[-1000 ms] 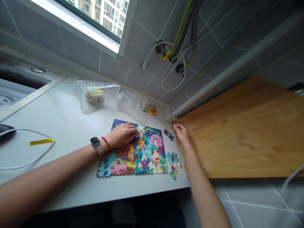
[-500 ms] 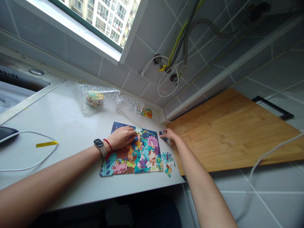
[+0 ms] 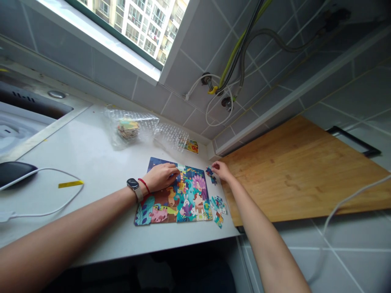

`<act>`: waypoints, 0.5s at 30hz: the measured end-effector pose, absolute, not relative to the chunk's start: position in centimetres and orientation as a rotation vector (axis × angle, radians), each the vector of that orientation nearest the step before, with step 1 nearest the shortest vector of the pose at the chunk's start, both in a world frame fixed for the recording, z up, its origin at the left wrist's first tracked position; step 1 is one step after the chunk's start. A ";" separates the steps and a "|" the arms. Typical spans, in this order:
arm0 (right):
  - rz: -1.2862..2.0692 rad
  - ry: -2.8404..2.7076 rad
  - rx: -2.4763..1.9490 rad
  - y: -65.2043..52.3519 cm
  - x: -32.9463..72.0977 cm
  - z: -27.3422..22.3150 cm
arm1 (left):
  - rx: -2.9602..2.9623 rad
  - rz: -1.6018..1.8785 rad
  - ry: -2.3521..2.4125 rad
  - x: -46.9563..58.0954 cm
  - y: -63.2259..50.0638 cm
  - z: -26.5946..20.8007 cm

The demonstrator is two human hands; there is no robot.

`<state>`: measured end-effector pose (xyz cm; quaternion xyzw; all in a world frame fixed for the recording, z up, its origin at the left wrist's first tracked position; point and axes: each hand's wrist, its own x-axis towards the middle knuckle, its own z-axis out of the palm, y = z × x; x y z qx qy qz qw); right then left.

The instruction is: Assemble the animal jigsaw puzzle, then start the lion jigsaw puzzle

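The right hand [image 3: 220, 170] is bending its fingers at the edge of some dark blue puzzle pieces [image 3: 211, 175]; whether it is pinching one, you cannot tell. The left hand [image 3: 161, 177], fingers curled, is resting on the upper part of a colorful animal puzzle [image 3: 200, 193]; whether anything is sitting under those fingers is hidden. A watch [image 3: 133, 184] and a red bracelet [image 3: 144, 186] are circling the left wrist. The puzzle is lying flat on a white counter [image 3: 152, 238], between the hands. More loose pieces [image 3: 218, 205] are lying just beside its right edge. A wooden board [image 3: 290, 171] is lying to the right. Behind the puzzle, a clear plastic bag [image 3: 113, 136] is holding stacked pieces [image 3: 128, 129].
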<state>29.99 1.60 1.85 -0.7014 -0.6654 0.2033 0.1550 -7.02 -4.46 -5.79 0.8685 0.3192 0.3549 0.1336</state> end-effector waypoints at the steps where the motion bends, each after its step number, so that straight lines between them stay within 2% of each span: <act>1: 0.621 -1.899 -1.982 1.3 29.7 2.4 | 2.520 1.025 0.924 -7.0 -4.4 -5.8; 6: 0.907 -1.915 -1.849 -1.7 26.9 4.0 | 2.513 1.036 0.925 -7.0 -4.4 -5.8; 11: 1.248 -1.989 -1.713 -5.7 22.2 3.6 | 2.505 1.036 0.919 -7.1 -4.6 -5.6; 15: 1.301 -2.022 -1.627 -6.7 19.1 3.0 | 2.495 1.031 0.920 -7.1 -4.6 -5.4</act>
